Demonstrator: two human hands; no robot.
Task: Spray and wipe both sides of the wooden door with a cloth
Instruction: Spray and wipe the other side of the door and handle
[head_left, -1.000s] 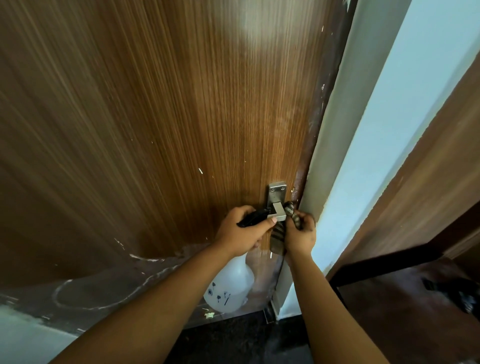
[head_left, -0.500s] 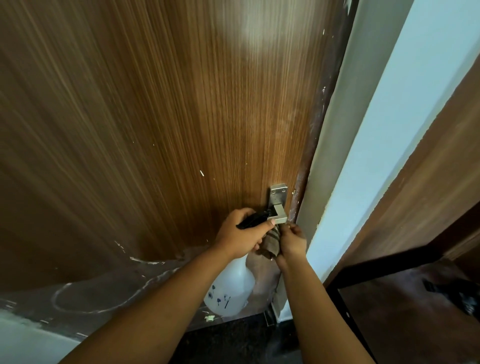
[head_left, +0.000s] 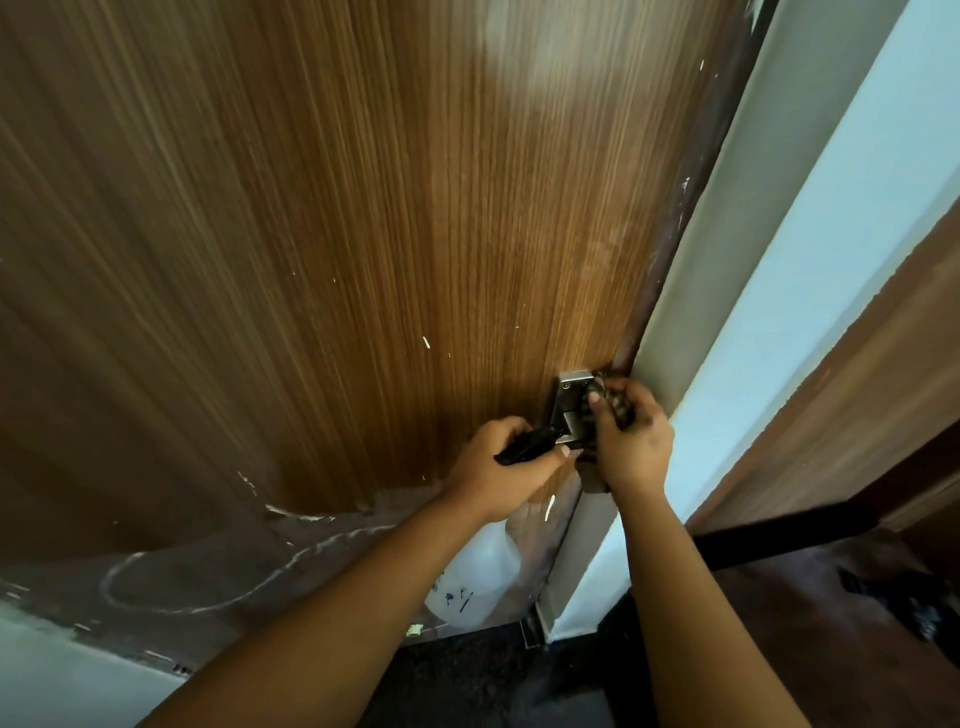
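Door: the wooden door (head_left: 337, 234) fills the left and centre of the frame; its metal handle (head_left: 570, 410) sits lower centre, near the door frame (head_left: 691, 322).
Right hand: your right hand (head_left: 631, 441) has its fingers clamped on the cloth (head_left: 613, 405), which is bunched against the handle.
Left hand: your left hand (head_left: 498, 473) is curled tight around the black trigger head of the spray bottle (head_left: 475, 582), which hangs below it.
Risk: with the cloth so close to the door's edge, your knuckles could get pinched against the frame if the door swings.
Risk: the dangling bottle could knock the door, or spray if you squeeze.
Bottle contents: pale, see-through plastic; I cannot tell the liquid level.
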